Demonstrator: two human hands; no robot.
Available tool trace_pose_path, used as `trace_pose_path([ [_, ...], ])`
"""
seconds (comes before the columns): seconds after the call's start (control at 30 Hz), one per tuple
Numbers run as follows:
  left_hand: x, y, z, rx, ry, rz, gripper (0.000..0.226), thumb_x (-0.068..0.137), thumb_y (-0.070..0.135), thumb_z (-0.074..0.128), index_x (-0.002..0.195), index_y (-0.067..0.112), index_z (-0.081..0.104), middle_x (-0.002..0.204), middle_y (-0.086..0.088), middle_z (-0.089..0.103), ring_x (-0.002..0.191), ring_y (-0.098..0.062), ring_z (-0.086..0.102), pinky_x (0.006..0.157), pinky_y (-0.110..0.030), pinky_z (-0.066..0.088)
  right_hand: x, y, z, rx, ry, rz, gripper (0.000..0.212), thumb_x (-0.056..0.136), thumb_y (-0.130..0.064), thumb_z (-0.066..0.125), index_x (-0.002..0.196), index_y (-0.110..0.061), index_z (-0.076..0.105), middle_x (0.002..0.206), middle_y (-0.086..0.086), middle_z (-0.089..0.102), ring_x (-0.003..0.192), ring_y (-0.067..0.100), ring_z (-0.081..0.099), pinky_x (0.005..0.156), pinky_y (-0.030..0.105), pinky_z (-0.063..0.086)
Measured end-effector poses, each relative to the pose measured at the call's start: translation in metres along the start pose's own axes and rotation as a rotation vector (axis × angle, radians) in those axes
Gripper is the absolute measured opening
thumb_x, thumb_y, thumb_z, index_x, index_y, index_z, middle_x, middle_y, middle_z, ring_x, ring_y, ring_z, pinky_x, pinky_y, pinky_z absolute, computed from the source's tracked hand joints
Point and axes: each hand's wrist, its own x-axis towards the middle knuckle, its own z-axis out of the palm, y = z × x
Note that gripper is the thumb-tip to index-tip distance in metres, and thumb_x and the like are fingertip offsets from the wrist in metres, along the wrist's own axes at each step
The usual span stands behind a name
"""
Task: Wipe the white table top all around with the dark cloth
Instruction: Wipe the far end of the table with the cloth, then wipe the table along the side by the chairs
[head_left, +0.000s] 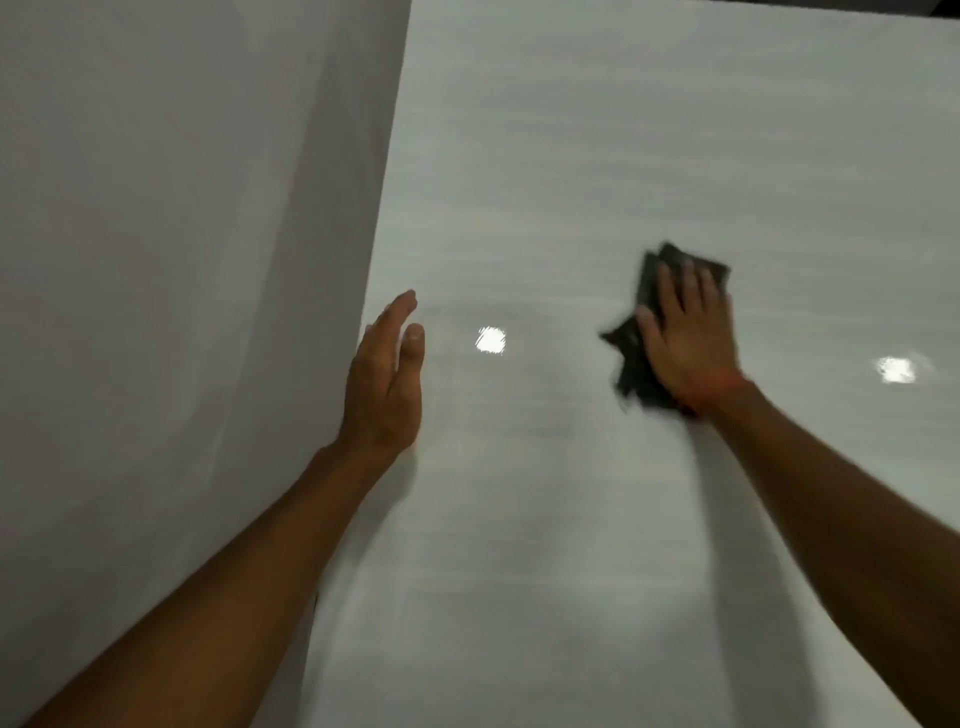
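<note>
The glossy white table top (571, 182) fills the middle and right of the head view. My right hand (688, 338) lies flat on the dark cloth (631, 364), pressing it onto the table right of centre. The cloth is crumpled and blurred, sticking out beyond my fingertips and to the left of my palm. My left hand (387, 384) is open with fingers straight, resting edge-on at the table's left edge and holding nothing.
A plain white wall or panel (182, 260) rises along the table's left edge. Two bright light reflections (491, 340) (896, 370) shine on the table surface. Nothing else stands on the table in view.
</note>
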Motion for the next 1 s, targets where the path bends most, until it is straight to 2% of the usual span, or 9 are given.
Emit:
trace_pose_path([
  [0.1, 0.002, -0.005, -0.001, 0.053, 0.017, -0.046, 0.055, 0.101, 0.042, 0.034, 0.145, 0.011, 0.046, 0.147, -0.005, 0.051, 0.139, -0.015, 0.045, 0.117, -0.042, 0.034, 0.051, -0.113, 0.031, 0.021, 0.046, -0.13, 0.074, 0.094, -0.052, 0.022, 0.156, -0.011, 0.027, 0.161, 0.023, 0.022, 0.149, 0.041, 0.017, 0.122, 0.049, 0.01],
  [0.23, -0.022, 0.046, 0.018, -0.314, 0.164, -0.112, 0.066, 0.104, 0.038, 0.013, 0.154, -0.004, 0.017, 0.161, -0.023, 0.023, 0.148, -0.028, 0.029, 0.119, -0.028, 0.031, -0.076, -0.218, 0.052, 0.169, -0.019, -0.495, 0.064, 0.099, -0.045, 0.03, 0.155, -0.014, 0.027, 0.163, 0.015, 0.021, 0.152, 0.035, 0.011, 0.121, 0.054, 0.012],
  [0.33, -0.031, 0.042, -0.004, -0.204, 0.036, -0.101, 0.06, 0.101, 0.047, 0.022, 0.146, 0.012, 0.039, 0.153, -0.012, 0.043, 0.143, -0.019, 0.039, 0.118, -0.038, 0.034, -0.203, -0.176, 0.038, 0.132, -0.159, -0.645, 0.064, 0.103, -0.049, 0.036, 0.157, -0.017, 0.023, 0.166, 0.009, 0.013, 0.154, 0.028, 0.002, 0.123, 0.051, 0.013],
  [0.43, -0.045, 0.018, -0.021, -0.055, 0.02, -0.049, 0.048, 0.1, 0.047, 0.03, 0.144, 0.028, 0.04, 0.15, -0.002, 0.049, 0.14, -0.009, 0.042, 0.119, -0.042, 0.033, -0.232, -0.084, 0.02, 0.08, -0.155, -0.524, 0.064, 0.101, -0.051, 0.036, 0.155, -0.017, 0.03, 0.164, 0.011, 0.019, 0.153, 0.031, 0.012, 0.118, 0.054, 0.023],
  [0.57, -0.071, 0.014, -0.026, -0.064, 0.042, -0.056, 0.054, 0.101, 0.043, 0.032, 0.146, 0.017, 0.044, 0.149, -0.002, 0.05, 0.139, -0.008, 0.043, 0.118, -0.036, 0.034, -0.118, -0.038, 0.007, 0.008, -0.067, -0.144, 0.07, 0.1, -0.057, 0.016, 0.158, -0.017, 0.021, 0.165, 0.015, 0.015, 0.152, 0.035, 0.011, 0.122, 0.053, 0.013],
  [0.7, -0.071, -0.009, -0.038, 0.016, 0.087, -0.081, 0.055, 0.101, 0.041, 0.032, 0.146, 0.012, 0.045, 0.148, -0.002, 0.051, 0.138, -0.009, 0.044, 0.117, -0.034, 0.034, 0.008, -0.136, 0.024, 0.039, -0.019, -0.09, 0.068, 0.101, -0.051, 0.025, 0.158, -0.016, 0.017, 0.165, 0.017, 0.01, 0.152, 0.037, 0.006, 0.122, 0.052, 0.003],
  [0.77, -0.07, -0.013, -0.04, 0.019, 0.097, -0.081, 0.055, 0.101, 0.041, 0.033, 0.147, 0.012, 0.044, 0.149, -0.003, 0.049, 0.139, -0.012, 0.044, 0.118, -0.038, 0.034, 0.015, -0.199, 0.04, 0.077, -0.019, -0.173, 0.065, 0.103, -0.047, 0.032, 0.158, -0.016, 0.016, 0.165, 0.017, 0.009, 0.152, 0.037, 0.005, 0.123, 0.051, 0.001],
  [0.87, -0.072, -0.019, -0.054, 0.067, 0.097, -0.055, 0.053, 0.102, 0.042, 0.032, 0.147, 0.016, 0.043, 0.149, -0.001, 0.049, 0.137, -0.01, 0.045, 0.116, -0.039, 0.036, -0.071, -0.26, 0.06, 0.146, -0.006, -0.461, 0.063, 0.102, -0.045, 0.032, 0.157, -0.016, 0.024, 0.164, 0.015, 0.018, 0.152, 0.035, 0.011, 0.122, 0.053, 0.009],
  [1.0, -0.099, -0.016, -0.061, 0.099, 0.084, -0.097, 0.056, 0.101, 0.044, 0.029, 0.148, 0.017, 0.04, 0.151, -0.001, 0.046, 0.139, -0.011, 0.042, 0.117, -0.043, 0.034, -0.203, -0.222, 0.057, 0.131, -0.135, -0.707, 0.064, 0.103, -0.051, 0.03, 0.158, -0.02, 0.02, 0.165, 0.009, 0.015, 0.154, 0.028, 0.006, 0.123, 0.051, 0.008],
])
